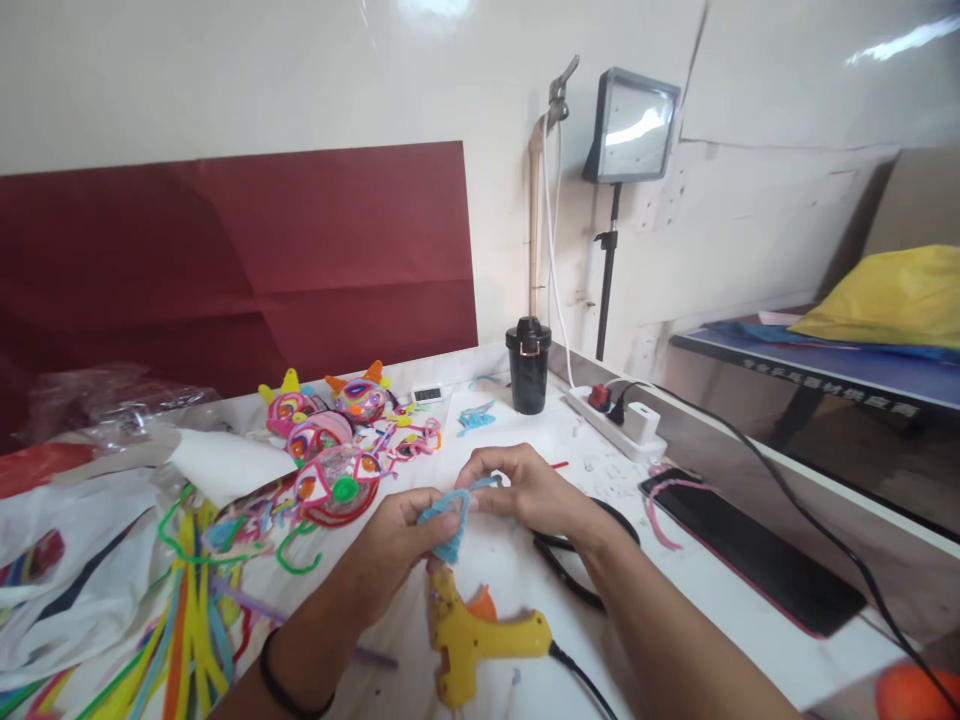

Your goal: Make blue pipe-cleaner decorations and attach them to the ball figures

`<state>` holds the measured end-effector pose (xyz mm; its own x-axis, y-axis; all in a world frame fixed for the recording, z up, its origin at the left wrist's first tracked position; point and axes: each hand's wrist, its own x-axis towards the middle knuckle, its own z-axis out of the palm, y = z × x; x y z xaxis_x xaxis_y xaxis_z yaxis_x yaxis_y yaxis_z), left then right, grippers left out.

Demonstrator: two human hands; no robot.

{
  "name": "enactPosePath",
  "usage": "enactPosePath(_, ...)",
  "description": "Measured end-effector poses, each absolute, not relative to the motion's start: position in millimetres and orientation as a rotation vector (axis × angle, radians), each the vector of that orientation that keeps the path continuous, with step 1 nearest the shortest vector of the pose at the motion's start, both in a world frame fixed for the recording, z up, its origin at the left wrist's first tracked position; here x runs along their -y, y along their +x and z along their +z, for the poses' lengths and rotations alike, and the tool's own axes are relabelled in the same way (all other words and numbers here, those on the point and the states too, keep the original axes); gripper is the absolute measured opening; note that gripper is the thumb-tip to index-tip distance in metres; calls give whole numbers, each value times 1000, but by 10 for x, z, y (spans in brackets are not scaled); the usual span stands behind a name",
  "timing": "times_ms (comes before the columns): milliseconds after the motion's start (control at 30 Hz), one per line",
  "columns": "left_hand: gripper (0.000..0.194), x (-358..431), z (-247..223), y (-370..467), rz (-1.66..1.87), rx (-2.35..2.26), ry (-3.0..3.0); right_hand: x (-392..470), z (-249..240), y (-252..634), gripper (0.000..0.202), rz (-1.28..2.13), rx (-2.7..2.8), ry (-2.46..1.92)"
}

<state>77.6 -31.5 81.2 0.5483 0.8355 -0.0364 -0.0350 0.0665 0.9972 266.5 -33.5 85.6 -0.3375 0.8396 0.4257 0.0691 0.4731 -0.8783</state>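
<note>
My left hand [401, 535] is closed on a light blue pipe cleaner piece [452, 530], bent into a flat, folded shape. At its upper right end, my right hand [529, 485] pinches a strand of the same fuzzy blue pipe cleaner [481, 484] between thumb and fingers. Just below both hands, a yellow hot glue gun [487, 638] with an orange trigger lies on the white table. Its nozzle points up toward the blue piece; I cannot tell whether they touch. Another small blue pipe cleaner piece [477, 415] lies farther back.
Several colourful pipe cleaner figures [337, 480] crowd the left, with loose pipe cleaners [191, 600] in front. A black cup [529, 365], power strip [615, 425] and dark tablet-like device [750, 550] stand or lie at the right. Black cable [585, 680] trails from the glue gun.
</note>
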Motion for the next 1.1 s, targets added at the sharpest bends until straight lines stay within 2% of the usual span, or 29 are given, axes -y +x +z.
enactPosePath(233, 27, 289, 764, 760, 680, -742, 1401, 353, 846, 2618, 10, 818, 1788, -748)
enactPosePath(667, 26, 257, 739, 747, 574, -665, 1299, 361, 868, 2637, 9, 813, 1852, -697)
enactPosePath(1100, 22, 286, 788, 767, 703, -759, 1216, 296, 789, 2574, 8, 647, 1710, -741)
